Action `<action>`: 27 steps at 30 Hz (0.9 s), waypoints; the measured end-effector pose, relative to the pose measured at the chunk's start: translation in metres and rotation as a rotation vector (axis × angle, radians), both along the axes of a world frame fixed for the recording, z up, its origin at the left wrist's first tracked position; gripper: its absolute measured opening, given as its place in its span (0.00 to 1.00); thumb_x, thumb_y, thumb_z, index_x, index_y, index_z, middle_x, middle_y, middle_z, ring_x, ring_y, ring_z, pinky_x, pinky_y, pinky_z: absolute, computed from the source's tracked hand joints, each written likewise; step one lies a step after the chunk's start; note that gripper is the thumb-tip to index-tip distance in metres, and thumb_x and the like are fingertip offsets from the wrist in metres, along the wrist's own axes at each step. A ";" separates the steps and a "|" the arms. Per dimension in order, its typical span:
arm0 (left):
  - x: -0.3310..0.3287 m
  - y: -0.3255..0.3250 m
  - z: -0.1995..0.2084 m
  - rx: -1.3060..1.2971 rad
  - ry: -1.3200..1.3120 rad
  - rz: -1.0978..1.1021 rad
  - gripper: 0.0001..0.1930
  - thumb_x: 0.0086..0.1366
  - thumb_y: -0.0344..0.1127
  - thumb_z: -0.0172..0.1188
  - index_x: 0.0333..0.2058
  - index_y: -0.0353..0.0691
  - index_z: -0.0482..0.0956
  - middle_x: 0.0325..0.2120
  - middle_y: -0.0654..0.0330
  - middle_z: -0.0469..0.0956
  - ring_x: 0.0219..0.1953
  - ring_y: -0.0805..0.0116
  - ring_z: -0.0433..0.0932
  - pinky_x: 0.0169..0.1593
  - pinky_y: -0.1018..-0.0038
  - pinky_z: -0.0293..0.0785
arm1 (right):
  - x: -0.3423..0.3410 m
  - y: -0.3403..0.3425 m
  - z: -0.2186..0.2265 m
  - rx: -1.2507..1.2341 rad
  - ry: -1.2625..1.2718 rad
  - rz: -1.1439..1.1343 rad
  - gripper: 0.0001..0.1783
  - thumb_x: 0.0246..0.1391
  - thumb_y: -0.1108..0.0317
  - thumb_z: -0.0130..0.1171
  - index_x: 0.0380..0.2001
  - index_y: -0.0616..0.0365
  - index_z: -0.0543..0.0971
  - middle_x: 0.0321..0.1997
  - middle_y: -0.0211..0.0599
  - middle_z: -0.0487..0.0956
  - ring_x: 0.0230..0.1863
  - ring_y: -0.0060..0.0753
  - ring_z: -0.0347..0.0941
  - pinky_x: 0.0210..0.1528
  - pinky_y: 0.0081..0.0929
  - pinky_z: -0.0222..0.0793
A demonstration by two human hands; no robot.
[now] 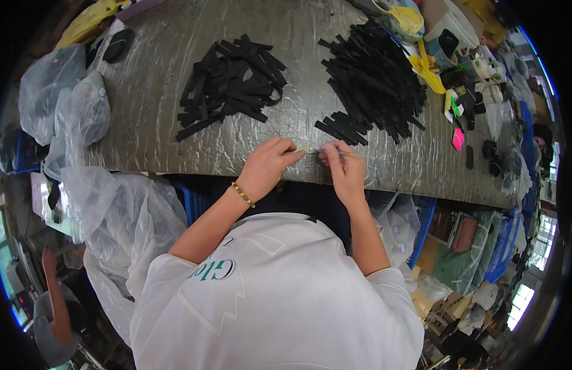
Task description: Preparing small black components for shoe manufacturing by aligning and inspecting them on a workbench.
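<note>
At the near edge of the broad grey table with a shiny, crinkled covering (pixel 298 55), pinching a tiny pale piece (pixel 301 150) between closed fingertips of the left hand (pixel 265 163) and a thin, stick-like tool (pixel 351 153) in the closed, blurred right hand (pixel 346 168). Seemingly mid-step in fine two-handed work, next calling for a steady left pinch.

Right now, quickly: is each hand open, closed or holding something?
Left hand: closed, pinching a small pale piece.
Right hand: closed on a thin, stick-like tool; too blurred to say which.
</note>
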State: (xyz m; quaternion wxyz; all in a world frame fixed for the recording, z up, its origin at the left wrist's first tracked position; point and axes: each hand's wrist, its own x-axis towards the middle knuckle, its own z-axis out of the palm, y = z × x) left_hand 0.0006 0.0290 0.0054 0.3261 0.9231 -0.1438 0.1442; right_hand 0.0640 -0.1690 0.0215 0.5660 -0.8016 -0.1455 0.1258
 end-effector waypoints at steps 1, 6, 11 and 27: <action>0.000 0.000 0.000 0.012 0.001 -0.002 0.18 0.53 0.25 0.57 0.44 0.43 0.84 0.34 0.62 0.75 0.41 0.62 0.76 0.44 0.69 0.76 | -0.001 0.001 -0.001 0.000 -0.001 0.002 0.13 0.67 0.66 0.54 0.36 0.67 0.79 0.30 0.41 0.81 0.28 0.31 0.77 0.36 0.26 0.73; -0.001 0.000 -0.001 0.050 -0.005 -0.002 0.18 0.54 0.26 0.58 0.44 0.44 0.84 0.35 0.63 0.75 0.41 0.63 0.76 0.44 0.70 0.76 | 0.000 0.004 -0.007 -0.048 -0.041 0.065 0.09 0.64 0.70 0.59 0.39 0.67 0.81 0.33 0.32 0.82 0.35 0.18 0.77 0.39 0.18 0.73; -0.001 0.000 -0.003 0.065 -0.008 0.003 0.17 0.54 0.26 0.58 0.44 0.45 0.84 0.35 0.63 0.75 0.42 0.64 0.75 0.44 0.71 0.76 | 0.001 0.006 -0.008 -0.079 -0.039 0.050 0.09 0.64 0.69 0.59 0.37 0.67 0.82 0.31 0.32 0.83 0.33 0.17 0.77 0.37 0.18 0.72; 0.000 0.001 -0.003 -0.122 0.056 0.053 0.23 0.59 0.23 0.56 0.55 0.41 0.77 0.36 0.57 0.77 0.42 0.56 0.75 0.46 0.65 0.75 | -0.007 0.021 0.005 -0.045 -0.057 0.080 0.09 0.61 0.71 0.60 0.36 0.69 0.82 0.32 0.43 0.83 0.30 0.30 0.81 0.33 0.23 0.73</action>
